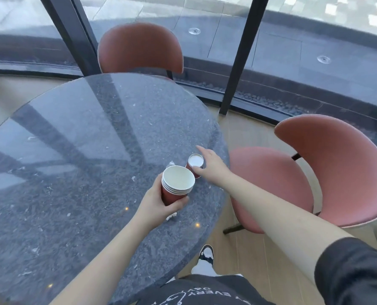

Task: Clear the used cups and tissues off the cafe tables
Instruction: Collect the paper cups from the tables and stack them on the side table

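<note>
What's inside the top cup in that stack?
The top cup of the stack in the left hand looks empty: white walls, nothing in it. The cups nested underneath are covered, so their insides cannot be seen.

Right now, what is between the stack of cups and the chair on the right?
In the head view, the single red cup and the right hand reaching for it lie between the stack of cups and the chair.

Showing upside down in white capitals on the black shirt (207, 292) at the bottom edge: "EVERY" and, beneath it, what looks like "DAY", beside a white line drawing. Further letters running off, cut short and unreadable. Reading nothing on the red cups (176, 187).
</note>
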The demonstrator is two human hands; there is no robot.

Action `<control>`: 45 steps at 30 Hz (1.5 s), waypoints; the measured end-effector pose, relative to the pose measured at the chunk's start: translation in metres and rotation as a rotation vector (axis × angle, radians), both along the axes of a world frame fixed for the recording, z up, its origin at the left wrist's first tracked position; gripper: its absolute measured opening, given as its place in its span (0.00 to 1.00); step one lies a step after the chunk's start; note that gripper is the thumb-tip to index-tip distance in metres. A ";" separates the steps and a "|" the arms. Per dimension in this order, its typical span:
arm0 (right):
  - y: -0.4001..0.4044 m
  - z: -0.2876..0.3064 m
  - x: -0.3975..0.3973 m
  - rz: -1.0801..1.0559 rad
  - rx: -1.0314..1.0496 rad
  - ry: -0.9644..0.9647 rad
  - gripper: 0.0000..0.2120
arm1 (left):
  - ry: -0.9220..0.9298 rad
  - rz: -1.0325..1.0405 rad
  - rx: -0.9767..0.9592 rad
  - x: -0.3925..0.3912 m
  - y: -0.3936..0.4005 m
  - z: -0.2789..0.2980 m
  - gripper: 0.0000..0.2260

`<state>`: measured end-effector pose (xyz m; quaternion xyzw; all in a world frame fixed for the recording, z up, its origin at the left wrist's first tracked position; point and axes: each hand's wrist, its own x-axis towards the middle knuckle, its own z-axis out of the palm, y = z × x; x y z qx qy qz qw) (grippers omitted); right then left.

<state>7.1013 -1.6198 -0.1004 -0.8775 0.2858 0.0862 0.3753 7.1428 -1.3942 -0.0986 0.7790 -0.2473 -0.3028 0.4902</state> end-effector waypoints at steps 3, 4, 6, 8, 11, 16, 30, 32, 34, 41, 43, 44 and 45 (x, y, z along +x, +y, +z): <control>-0.010 -0.015 0.019 0.228 -0.165 0.106 0.36 | 0.009 0.045 0.022 -0.003 -0.002 -0.002 0.33; -0.011 -0.020 0.024 0.298 -0.225 0.147 0.35 | 0.003 0.062 0.031 -0.004 -0.002 -0.003 0.32; -0.013 -0.027 0.032 0.416 -0.331 0.212 0.33 | 0.004 0.101 0.041 -0.004 -0.002 -0.004 0.32; -0.014 -0.030 0.036 0.495 -0.420 0.247 0.31 | 0.020 0.131 0.038 -0.005 0.000 -0.006 0.33; -0.018 -0.032 0.037 0.561 -0.492 0.276 0.23 | 0.014 0.152 0.041 -0.005 0.003 -0.006 0.34; -0.029 -0.026 0.043 0.518 -0.525 0.306 0.18 | 0.026 0.179 0.046 -0.005 0.004 -0.004 0.36; -0.011 0.033 -0.005 -0.707 1.677 -0.578 0.28 | 0.010 0.137 -0.013 0.008 -0.012 0.000 0.37; 0.000 0.042 -0.009 -0.657 1.688 -0.600 0.28 | 0.010 0.136 -0.019 0.009 -0.012 0.001 0.38; 0.010 0.050 -0.009 -0.583 1.634 -0.599 0.26 | 0.012 0.140 -0.023 0.009 -0.011 0.002 0.38; 0.036 0.060 -0.011 -0.176 1.213 -0.566 0.17 | -0.008 0.155 -0.036 0.006 -0.005 0.006 0.35; 0.047 0.056 -0.011 -0.124 1.141 -0.556 0.18 | -0.010 0.153 -0.038 0.005 -0.003 0.008 0.34; 0.052 0.054 -0.011 -0.100 1.125 -0.557 0.19 | -0.010 0.152 -0.036 0.004 -0.002 0.008 0.32; 0.057 0.053 -0.011 -0.083 1.110 -0.556 0.20 | -0.010 0.152 -0.036 0.004 -0.001 0.009 0.31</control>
